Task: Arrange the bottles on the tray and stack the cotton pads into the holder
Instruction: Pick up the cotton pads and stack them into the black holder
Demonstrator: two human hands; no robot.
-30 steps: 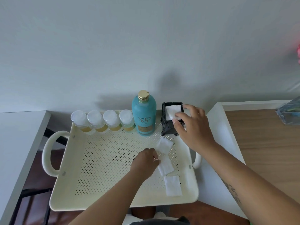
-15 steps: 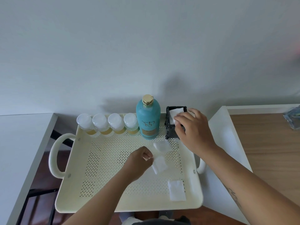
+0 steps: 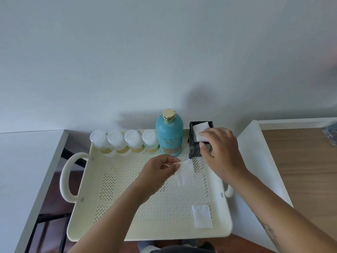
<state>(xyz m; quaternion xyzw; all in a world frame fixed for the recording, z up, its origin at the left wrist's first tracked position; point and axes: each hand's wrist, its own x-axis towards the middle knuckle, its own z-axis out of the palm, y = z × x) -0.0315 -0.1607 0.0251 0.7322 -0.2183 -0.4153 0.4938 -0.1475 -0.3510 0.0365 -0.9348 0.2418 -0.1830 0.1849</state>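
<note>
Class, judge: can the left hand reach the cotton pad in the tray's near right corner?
Probably: only bare tray separates the left hand from that cotton pad, though it pinches another pad.

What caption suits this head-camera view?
Left hand pinches cotton pads above the tray; right hand presses a pad into the black holder.
</note>
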